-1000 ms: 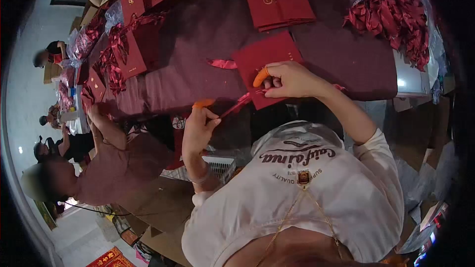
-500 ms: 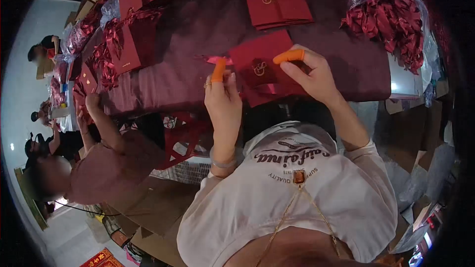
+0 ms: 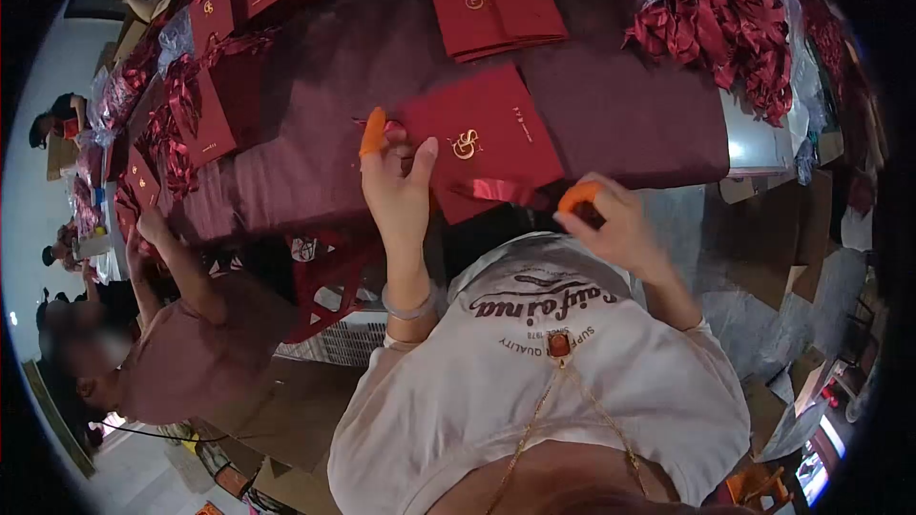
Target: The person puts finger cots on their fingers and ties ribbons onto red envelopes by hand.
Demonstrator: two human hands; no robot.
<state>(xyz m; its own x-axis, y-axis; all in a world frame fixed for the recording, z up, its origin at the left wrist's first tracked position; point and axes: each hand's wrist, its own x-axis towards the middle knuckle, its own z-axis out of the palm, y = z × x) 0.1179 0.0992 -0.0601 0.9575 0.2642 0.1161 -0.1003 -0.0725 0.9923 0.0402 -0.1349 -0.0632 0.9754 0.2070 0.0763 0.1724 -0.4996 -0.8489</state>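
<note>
A flat red paper bag with a gold logo lies on the cloth-covered table in front of me. A glossy red ribbon runs across its near edge toward my right hand. The fingers of that hand, one in an orange finger cot, are curled in a pinch at the ribbon's end, slightly blurred. At the bag's left edge is my left hand, its thumb apart from the upright index finger in an orange cot. A short bit of ribbon shows behind those fingers; whether they touch it is unclear.
Stacked red bags lie farther back. A plastic sack of red ribbons sits at the back right. On the left, a co-worker in a mauve shirt reaches to the table. Cardboard stands at right.
My right hand has moved from the bag's upper right to its near right corner, by the ribbon. The bag shows more fully. My left hand's thumb now stands apart from its index finger.
</note>
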